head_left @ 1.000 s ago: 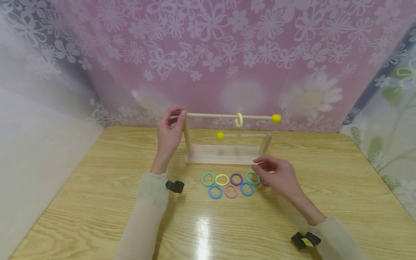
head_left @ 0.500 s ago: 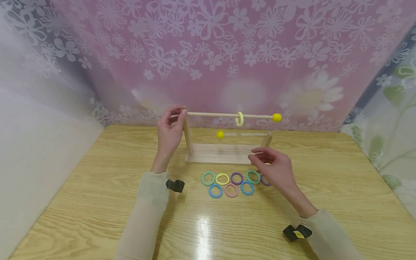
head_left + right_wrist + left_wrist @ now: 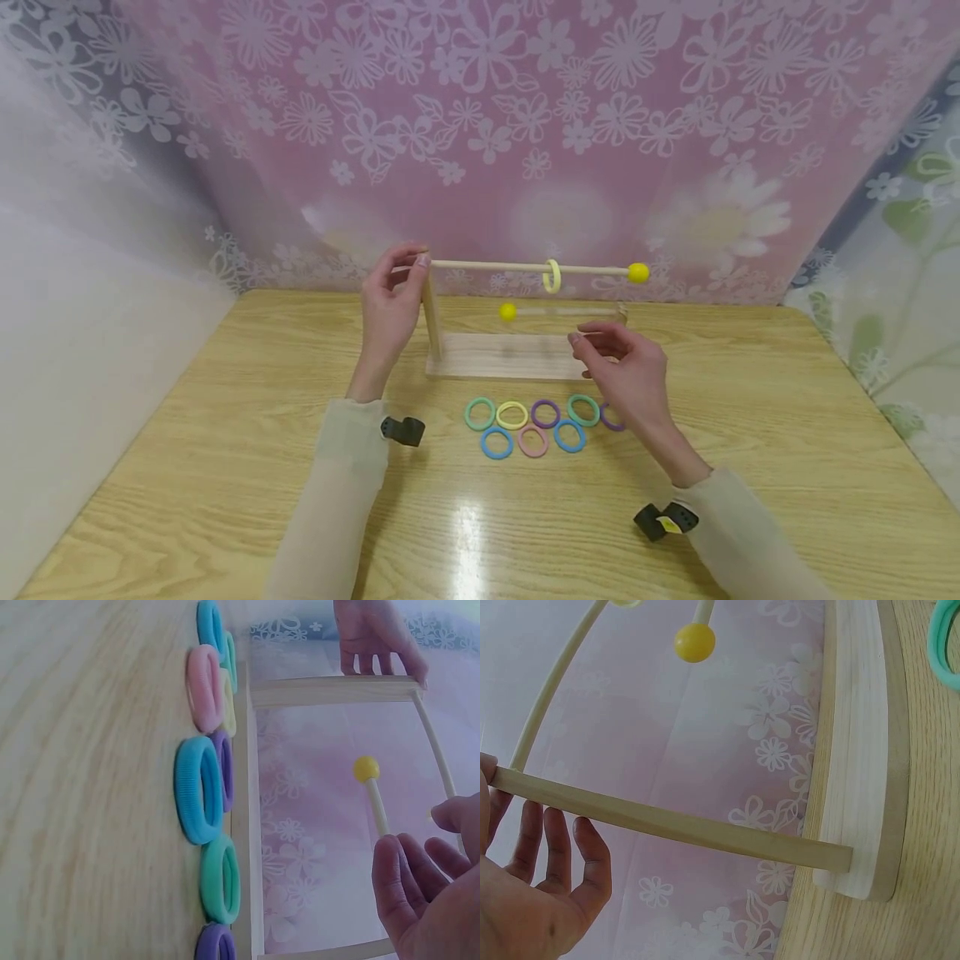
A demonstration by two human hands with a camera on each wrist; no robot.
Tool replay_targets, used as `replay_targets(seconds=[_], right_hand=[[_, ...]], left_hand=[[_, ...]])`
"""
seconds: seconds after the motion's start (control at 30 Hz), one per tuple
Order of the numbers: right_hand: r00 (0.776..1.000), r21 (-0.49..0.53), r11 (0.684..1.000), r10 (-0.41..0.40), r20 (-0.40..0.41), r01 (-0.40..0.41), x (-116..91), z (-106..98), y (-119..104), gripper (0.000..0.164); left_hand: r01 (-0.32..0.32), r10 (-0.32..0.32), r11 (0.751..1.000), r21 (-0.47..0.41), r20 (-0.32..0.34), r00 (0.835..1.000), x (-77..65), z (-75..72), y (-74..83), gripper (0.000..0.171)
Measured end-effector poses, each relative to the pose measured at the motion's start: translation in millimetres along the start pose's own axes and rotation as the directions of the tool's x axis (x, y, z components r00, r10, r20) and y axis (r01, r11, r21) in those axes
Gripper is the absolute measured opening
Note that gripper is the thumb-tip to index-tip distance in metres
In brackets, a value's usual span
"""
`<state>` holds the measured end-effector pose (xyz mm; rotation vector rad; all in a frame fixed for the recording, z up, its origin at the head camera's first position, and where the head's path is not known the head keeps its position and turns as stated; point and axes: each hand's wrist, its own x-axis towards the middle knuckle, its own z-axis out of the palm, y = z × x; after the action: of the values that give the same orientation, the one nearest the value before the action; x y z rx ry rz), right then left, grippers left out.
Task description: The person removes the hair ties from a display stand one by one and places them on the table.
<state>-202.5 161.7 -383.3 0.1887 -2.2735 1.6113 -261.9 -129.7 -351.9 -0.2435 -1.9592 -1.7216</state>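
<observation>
A wooden stand (image 3: 480, 367) has two posts, each with a rod ending in a yellow ball. My left hand (image 3: 392, 292) pinches the top of its left post (image 3: 667, 821) between thumb and fingers. A pale yellow hair tie (image 3: 552, 276) hangs around the upper rod (image 3: 487, 266). My right hand (image 3: 626, 367) is in front of the right post, overlapping the base in the head view. Its fingers are loosely bent and nothing shows between them in the right wrist view, where the lower rod's yellow ball (image 3: 366, 769) appears beyond the fingertips.
Several hair ties lie in two rows before the stand, among them a pink one (image 3: 533, 442), a blue one (image 3: 199, 790) and a green one (image 3: 220, 880). A purple one (image 3: 611, 417) is partly behind my right hand. A flowered curtain (image 3: 480, 125) hangs behind the table.
My right hand has risen from beside the hair ties and shifted slightly left and farther away, to in front of the right post. The left hand keeps its place on the left post.
</observation>
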Motion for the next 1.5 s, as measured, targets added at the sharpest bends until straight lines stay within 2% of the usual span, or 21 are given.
replay_targets(seconds=[0.37,0.67,0.77,1.0,1.23,1.5], right_hand=[[0.999,0.030,0.999,-0.039,-0.034,0.040,14.4,5.8,-9.4,0.024],[0.990,-0.013,0.993,-0.118,-0.080,0.117,25.4,10.7,-17.8,0.024],[0.985,-0.021,0.989,-0.147,-0.094,0.145,29.5,12.4,-20.4,0.022],[0.982,0.020,0.986,-0.161,-0.094,0.163,34.9,17.9,-28.7,0.019],[0.986,0.032,0.989,-0.139,-0.094,0.143,33.6,22.7,-51.3,0.018],[0.983,0.054,0.987,-0.146,-0.114,0.153,43.2,26.4,-34.4,0.018]], left_hand=[[-0.017,0.017,1.000,0.003,0.001,1.000,-1.2,-1.8,-0.8,0.029],[-0.010,0.010,1.000,0.001,-0.013,1.000,-1.2,-0.1,-1.3,0.026],[-0.006,0.007,1.000,0.006,-0.014,1.000,-2.0,0.9,2.9,0.026],[-0.013,0.013,1.000,0.013,-0.009,1.000,-9.7,1.2,28.2,0.027],[-0.021,0.021,1.000,0.018,-0.012,1.000,-9.8,2.0,31.3,0.026],[-0.005,0.005,1.000,0.008,-0.002,1.000,-9.2,2.3,30.0,0.026]])
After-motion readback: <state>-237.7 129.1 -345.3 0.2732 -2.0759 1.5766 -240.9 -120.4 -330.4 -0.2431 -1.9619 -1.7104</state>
